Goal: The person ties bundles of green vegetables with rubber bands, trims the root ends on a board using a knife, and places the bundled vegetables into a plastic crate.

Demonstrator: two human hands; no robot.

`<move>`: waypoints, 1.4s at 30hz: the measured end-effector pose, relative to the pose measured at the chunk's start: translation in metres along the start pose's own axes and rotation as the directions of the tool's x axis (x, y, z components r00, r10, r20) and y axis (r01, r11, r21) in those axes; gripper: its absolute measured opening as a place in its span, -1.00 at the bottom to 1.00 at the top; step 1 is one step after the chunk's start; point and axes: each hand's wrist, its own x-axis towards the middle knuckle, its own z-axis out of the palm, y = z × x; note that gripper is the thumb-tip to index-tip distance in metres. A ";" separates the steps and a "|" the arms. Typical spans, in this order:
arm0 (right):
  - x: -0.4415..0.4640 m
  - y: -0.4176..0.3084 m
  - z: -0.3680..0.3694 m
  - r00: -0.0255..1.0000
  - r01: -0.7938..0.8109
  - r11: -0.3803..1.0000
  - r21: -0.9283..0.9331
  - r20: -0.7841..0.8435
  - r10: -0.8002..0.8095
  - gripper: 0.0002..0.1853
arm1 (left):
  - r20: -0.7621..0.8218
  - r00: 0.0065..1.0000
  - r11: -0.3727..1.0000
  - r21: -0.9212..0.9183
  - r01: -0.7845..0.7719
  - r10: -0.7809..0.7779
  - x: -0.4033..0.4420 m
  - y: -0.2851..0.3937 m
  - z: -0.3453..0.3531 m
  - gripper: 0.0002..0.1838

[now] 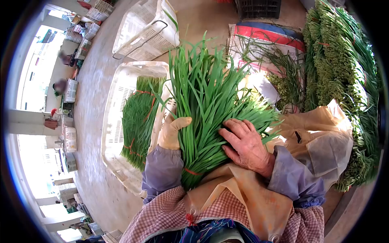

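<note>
A large bunch of long green leaves (202,93) lies across the lap, tied near its lower end with a red band (191,172). My left hand (174,133), in a pale yellow glove, curls round the bunch's left side, its thumb over the leaves and its other fingers hidden. On the right, my bare right hand (246,146) rests on the leaves with its fingers spread. More leaves fan out to the right beyond its fingertips. Left of my gloved hand, tied green bundles (139,117) with red bands lie in a white plastic crate (111,121).
Another white crate (142,40) with a wire handle stands behind. A tall stack of green bundles (340,81) rises at the right. Loose stalks lie on a printed sack (267,36). A black crate (258,8) is at the back. Distant people and crates line the far left.
</note>
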 end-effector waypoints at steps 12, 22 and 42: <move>0.092 0.036 -0.100 0.820 0.033 0.907 0.419 -0.530 0.215 -0.85 | -0.007 1.000 0.988 0.154 0.011 -0.010 -0.013 -0.001 0.013 -0.23; 0.122 0.090 -0.109 0.948 -0.312 0.644 0.698 0.271 0.166 -0.78 | 0.031 0.991 0.980 0.156 0.124 -0.131 -0.015 -0.002 0.021 -0.24; 0.095 0.130 -0.124 0.646 0.033 0.768 0.639 -0.600 0.471 -0.88 | 0.020 0.992 0.985 0.125 0.123 -0.126 -0.007 -0.001 0.016 -0.26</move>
